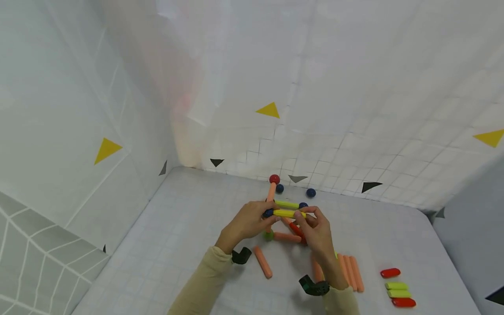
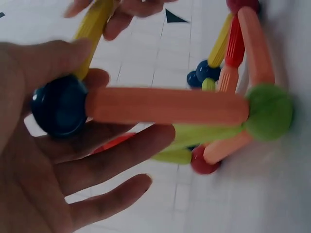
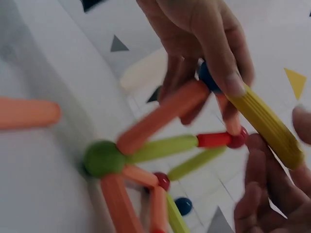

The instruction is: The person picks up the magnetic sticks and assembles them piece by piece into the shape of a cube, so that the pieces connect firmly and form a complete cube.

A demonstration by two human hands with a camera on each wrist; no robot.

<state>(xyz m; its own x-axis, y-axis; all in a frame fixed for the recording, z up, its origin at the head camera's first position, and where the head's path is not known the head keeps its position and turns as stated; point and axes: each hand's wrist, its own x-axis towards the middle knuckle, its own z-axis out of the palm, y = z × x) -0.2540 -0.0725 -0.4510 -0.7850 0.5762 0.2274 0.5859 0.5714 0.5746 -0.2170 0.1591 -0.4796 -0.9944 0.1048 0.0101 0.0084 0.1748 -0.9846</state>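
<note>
A yellow ribbed stick (image 1: 284,213) of a magnetic ball-and-stick set lies between both hands. My left hand (image 1: 251,219) pinches it near the end at a dark blue ball (image 2: 60,104), thumb on the stick, with the other fingers spread out below. My right hand (image 1: 317,229) grips the stick's far end between thumb and fingers. From the blue ball an orange stick (image 2: 167,106) runs down to a green ball (image 2: 269,111) at the table. More orange, red and lime sticks join red balls (image 3: 237,138) into a frame behind.
Loose blue balls (image 1: 311,193) sit toward the back wall. One orange stick (image 1: 263,262) lies in front of the frame. A row of orange sticks (image 1: 356,273) is beside the right forearm, partly hidden. Short red and lime pieces (image 1: 398,293) lie at the right.
</note>
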